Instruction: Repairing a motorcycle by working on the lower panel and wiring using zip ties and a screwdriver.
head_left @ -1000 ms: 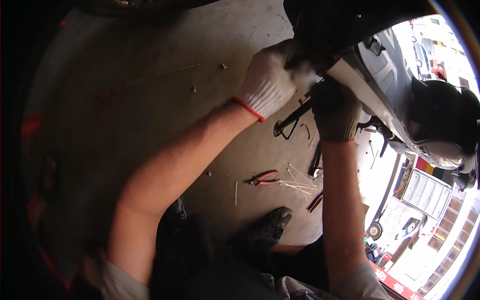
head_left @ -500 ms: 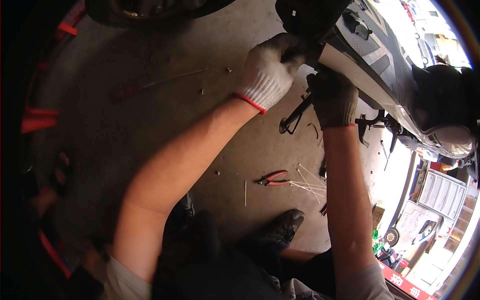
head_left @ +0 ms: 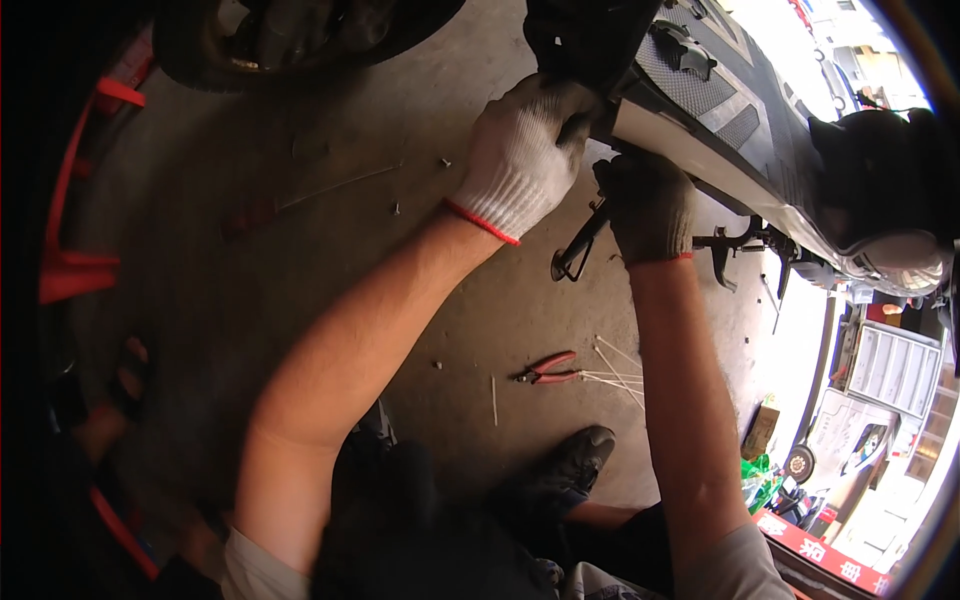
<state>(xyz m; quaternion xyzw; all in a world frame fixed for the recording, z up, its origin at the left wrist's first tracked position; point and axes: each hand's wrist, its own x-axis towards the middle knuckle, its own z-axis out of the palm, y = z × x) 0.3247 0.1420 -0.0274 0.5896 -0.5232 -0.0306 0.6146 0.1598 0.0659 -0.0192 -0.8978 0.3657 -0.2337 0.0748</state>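
Head view: right of centre, the gloved left hand (head_left: 525, 150) and right hand (head_left: 650, 210) curl partly closed by the scooter's pale panel (head_left: 665, 140), holding what I cannot tell. Handwork along its edge seems in hand; the next move calls for steady support.

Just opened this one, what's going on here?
A person has both gloved hands close to a scooter's pale side panel. The left hand is curled at the panel's near end; the right hand is just below its lower edge. Whatever either might grip is hidden. Red-handled pliers and thin white strips lie on the floor, with small screws and a long-shafted tool farther left.
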